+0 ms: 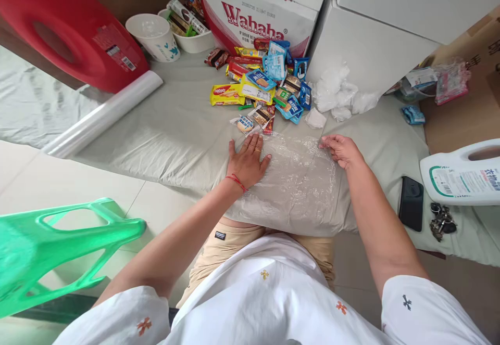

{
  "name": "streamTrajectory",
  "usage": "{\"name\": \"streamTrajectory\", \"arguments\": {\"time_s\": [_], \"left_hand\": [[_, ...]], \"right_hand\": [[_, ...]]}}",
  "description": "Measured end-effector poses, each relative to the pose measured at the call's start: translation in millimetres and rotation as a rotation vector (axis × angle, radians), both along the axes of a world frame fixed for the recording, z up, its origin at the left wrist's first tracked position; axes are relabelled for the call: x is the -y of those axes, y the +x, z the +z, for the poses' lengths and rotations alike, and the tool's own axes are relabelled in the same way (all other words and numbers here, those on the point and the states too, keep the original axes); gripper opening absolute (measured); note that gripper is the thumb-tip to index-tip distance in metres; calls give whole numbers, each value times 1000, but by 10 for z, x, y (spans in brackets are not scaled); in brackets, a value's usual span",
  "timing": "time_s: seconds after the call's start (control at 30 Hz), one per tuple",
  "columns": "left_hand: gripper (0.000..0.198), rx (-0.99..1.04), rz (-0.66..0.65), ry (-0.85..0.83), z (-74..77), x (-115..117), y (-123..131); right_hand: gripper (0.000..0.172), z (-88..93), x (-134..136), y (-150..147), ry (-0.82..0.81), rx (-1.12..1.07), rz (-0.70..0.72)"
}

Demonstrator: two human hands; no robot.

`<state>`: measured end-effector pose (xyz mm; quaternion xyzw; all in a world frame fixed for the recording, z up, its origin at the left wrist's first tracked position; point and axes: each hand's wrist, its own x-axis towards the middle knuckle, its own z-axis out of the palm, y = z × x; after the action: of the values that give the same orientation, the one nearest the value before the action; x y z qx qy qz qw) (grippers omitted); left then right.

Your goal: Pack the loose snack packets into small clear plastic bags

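A sheet of clear plastic film (297, 178) lies spread on the cloth in front of me, somewhat wrinkled. My left hand (248, 160) rests flat on its left side with the fingers spread. At the far right corner, my right hand (341, 149) pinches the film's edge between thumb and fingers. Just beyond the film is a heap of wrapped snacks (258, 92) in yellow, blue and red packets. A small round packaged biscuit (245, 124) sits right ahead of my left fingertips. Crumpled white plastic bags (336, 92) lie to the right of the heap.
A roll of clear film (105, 113) lies at left beside a red jug (78, 27). A paper cup (153, 38), a white snack tub (193, 40) and a Wahaha carton (258, 12) stand behind. At right are a phone (411, 203), keys (442, 221) and a detergent bottle (464, 176). A green stool (70, 246) stands lower left.
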<state>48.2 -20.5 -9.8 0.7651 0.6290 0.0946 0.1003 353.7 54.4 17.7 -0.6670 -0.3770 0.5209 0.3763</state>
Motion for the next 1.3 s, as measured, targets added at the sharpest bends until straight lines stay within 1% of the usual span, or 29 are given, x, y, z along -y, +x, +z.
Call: {"name": "streamTrajectory", "arguments": {"time_s": [0.07, 0.17, 0.23, 0.3, 0.33, 0.37, 0.4, 0.43, 0.5, 0.53, 0.57, 0.6, 0.67, 0.73, 0.8, 0.87, 0.93, 1.0, 1.03, 1.07, 1.13, 1.2, 1.23, 1.27, 1.3], "left_hand": [[69, -22, 6, 0, -5, -5, -7], [70, -33, 18, 6, -12, -21, -29], [69, -27, 25, 9, -14, -33, -44], [69, -22, 29, 6, -12, -42, -55], [69, -20, 31, 3, -11, -44, -58], [69, -19, 32, 1, -9, -46, -60], [69, -18, 33, 0, -7, -46, -62], [68, -15, 33, 1, -5, -46, -62], [68, -7, 35, 2, 0, -43, -63], [67, -3, 35, 2, 2, -42, -63], [67, 2, 37, 2, 3, -40, -63], [67, 7, 37, 1, 4, -40, -64], [68, 14, 34, -1, 3, -42, -66], [69, 20, 24, 3, -5, -48, -73], [69, 27, 7, 12, -16, -55, -85], [70, 33, -8, 20, -24, -59, -100], [70, 35, -16, 19, -24, -58, -113], [71, 31, -18, 10, -16, -53, -123], [71, 27, -18, 6, -10, -51, -125], [71, 23, -18, 2, -5, -50, -126], [71, 13, -18, -4, 1, -50, -125], [71, 3, -21, -7, 1, -54, -121], [71, -1, -22, -8, -1, -57, -120], [71, -5, -23, -9, -4, -59, -119], [71, -9, -23, -9, -7, -60, -119]], "right_hand": [[34, -21, -137, -25, 45, -24, -28], [28, -76, -250, 27, 130, 27, -154], [23, -92, -229, 81, 178, 158, -219], [16, -66, -85, 92, 290, 357, -229], [13, -39, 40, 68, 366, 475, -197], [13, -7, 200, 23, 453, 591, -132], [17, 22, 389, -40, 523, 712, -34], [24, 42, 599, -114, 590, 821, 90], [39, 31, 1036, -250, 704, 965, 380], [48, -3, 1242, -291, 719, 1028, 515], [58, -53, 1425, -304, 701, 1095, 606], [64, -115, 1582, -286, 650, 1165, 658], [71, -244, 1803, -170, 520, 1280, 659], [73, -341, 1917, 4, 408, 1344, 602], [73, -381, 1947, 164, 358, 1347, 558], [69, -356, 1907, 261, 378, 1298, 528], [64, -270, 1786, 282, 437, 1221, 459], [59, -139, 1566, 228, 506, 1143, 360], [55, -65, 1417, 175, 535, 1110, 323], [50, 8, 1241, 106, 562, 1083, 314], [39, 128, 822, -80, 597, 1066, 371], [33, 192, 349, -315, 626, 1119, 490], [35, 201, 111, -443, 633, 1152, 557], [43, 198, -119, -571, 628, 1182, 620], [55, 185, -332, -694, 612, 1208, 672]]}}
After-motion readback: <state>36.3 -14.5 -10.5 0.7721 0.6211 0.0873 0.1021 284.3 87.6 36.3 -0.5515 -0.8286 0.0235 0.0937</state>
